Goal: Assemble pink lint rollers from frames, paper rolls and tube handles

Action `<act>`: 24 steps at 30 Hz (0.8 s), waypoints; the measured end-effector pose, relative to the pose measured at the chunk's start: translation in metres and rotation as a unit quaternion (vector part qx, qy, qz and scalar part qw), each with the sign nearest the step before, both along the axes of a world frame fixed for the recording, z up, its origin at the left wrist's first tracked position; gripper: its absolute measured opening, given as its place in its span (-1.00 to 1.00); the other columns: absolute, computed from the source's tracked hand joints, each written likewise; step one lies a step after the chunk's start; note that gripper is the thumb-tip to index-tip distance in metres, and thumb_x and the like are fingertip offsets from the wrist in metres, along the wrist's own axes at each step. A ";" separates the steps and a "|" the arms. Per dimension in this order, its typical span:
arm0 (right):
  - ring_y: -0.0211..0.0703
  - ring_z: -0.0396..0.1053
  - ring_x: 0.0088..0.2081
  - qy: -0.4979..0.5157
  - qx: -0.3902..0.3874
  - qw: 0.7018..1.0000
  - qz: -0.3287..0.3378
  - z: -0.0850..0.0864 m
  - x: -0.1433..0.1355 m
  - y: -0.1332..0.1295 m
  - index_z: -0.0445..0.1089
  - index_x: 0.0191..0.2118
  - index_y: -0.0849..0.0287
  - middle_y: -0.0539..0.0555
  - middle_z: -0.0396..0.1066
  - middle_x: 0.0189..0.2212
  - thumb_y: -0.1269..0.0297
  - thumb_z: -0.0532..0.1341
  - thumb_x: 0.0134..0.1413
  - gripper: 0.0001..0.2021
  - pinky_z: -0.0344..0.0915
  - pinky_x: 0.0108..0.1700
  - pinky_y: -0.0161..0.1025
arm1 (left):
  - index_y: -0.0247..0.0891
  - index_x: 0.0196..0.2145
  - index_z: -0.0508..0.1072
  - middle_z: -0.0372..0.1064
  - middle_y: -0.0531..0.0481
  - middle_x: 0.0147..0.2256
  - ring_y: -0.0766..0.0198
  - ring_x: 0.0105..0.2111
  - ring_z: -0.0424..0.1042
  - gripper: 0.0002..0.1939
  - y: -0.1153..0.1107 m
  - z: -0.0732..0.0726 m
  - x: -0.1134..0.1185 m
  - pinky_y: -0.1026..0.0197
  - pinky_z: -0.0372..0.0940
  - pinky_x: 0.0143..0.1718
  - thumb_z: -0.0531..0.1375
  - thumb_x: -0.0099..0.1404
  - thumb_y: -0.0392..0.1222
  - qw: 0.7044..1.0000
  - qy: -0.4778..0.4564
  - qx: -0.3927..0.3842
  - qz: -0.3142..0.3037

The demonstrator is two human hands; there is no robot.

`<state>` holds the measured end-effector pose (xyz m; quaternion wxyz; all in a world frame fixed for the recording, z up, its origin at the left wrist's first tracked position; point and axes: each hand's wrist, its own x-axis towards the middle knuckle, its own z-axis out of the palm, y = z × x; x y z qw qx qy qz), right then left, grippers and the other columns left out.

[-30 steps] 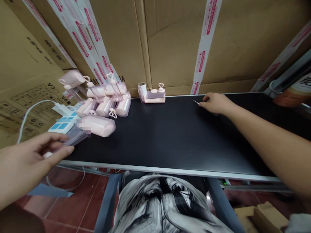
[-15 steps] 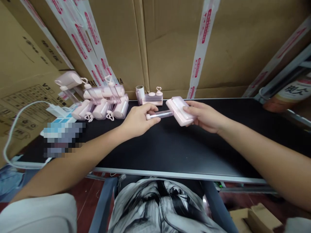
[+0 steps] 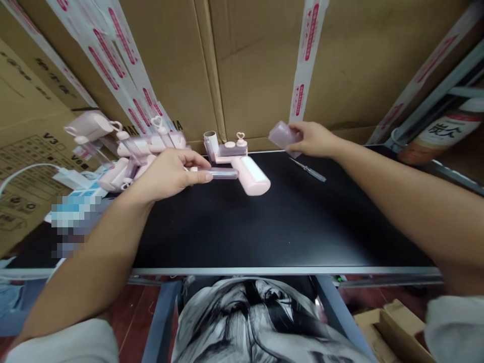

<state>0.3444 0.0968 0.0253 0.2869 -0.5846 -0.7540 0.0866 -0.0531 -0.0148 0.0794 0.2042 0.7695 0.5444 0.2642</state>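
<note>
My left hand is closed around the clear handle of a small pink lint roller. The roller's head, with a white strip along it, points right over the black tabletop. Near the back edge, my right hand grips a translucent pinkish cover, apart from the roller. Below that hand lies a thin screwdriver with a clear handle. Behind the roller head stand a pink holder with a heart-shaped loop and an upright roll with a hollow core.
Several pink lint rollers are heaped at the back left, partly hidden by my left hand. A power strip with a white cable lies beside them. Cardboard walls the back; a bottle is at the right.
The cover has come off the roller head; my right hand has carried it back and up. My left hand has drawn the roller leftward. The screwdriver now shows on the table.
</note>
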 end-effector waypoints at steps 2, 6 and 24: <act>0.30 0.50 0.10 -0.143 -0.004 0.989 0.036 0.000 -0.007 0.022 0.46 0.29 0.20 0.29 0.53 0.13 0.30 0.44 0.00 -0.32 0.42 0.20 0.11 | -0.17 -0.25 0.69 0.59 0.01 -0.37 0.21 -0.38 0.49 -0.63 0.002 0.000 -0.001 0.23 0.31 -0.35 0.42 0.03 0.09 0.999 0.029 -0.018 -0.009; 0.29 0.46 0.14 -0.278 -0.019 0.957 0.083 -0.007 -0.029 0.054 0.39 0.38 0.20 0.34 0.44 0.19 0.26 0.42 0.06 -0.26 0.40 0.19 0.04 | -0.17 -0.25 0.67 0.57 0.06 -0.39 0.24 -0.38 0.48 -0.62 0.001 -0.005 0.002 0.26 0.30 -0.33 0.41 0.04 0.11 0.997 0.065 -0.027 -0.024; 0.18 0.52 -0.01 0.066 0.002 0.983 0.169 -0.012 -0.063 -0.010 0.54 0.14 0.11 0.23 0.59 0.00 -0.02 0.28 0.30 -0.57 0.44 0.11 0.12 | -0.30 -0.04 0.57 0.62 -0.05 -0.23 0.20 -0.28 0.55 -0.44 0.006 -0.023 0.006 0.21 0.37 -0.23 0.49 0.04 0.01 0.993 -0.067 -0.027 -0.090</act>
